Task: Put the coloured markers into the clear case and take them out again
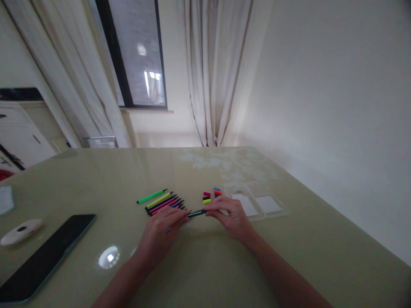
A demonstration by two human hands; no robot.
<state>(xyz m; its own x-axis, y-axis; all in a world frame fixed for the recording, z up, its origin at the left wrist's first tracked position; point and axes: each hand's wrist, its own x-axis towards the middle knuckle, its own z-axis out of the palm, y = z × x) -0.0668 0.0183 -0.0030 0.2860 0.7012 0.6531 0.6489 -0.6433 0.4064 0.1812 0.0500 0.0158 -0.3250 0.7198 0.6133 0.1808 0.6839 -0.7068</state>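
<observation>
Between my two hands is a dark felt-tip pen (196, 213), lying roughly level just above the table. My left hand (165, 224) pinches its barrel, and the fingertips of my right hand (229, 215) close on its other end. Just beyond my left hand lies a row of uncapped felt-tip pens (163, 203) in several colours, partly hidden by that hand. A bright green pen (151, 196) is at the far side of the row. Several small coloured caps (207, 198) lie beyond my right hand, some partly covered by it.
An opened clear plastic case (261, 200) with white inserts lies right of my right hand. At the left are a black tablet-like slab (48, 256) and a white oval device (21, 232). The glossy table (205, 273) ends near a wall on the right.
</observation>
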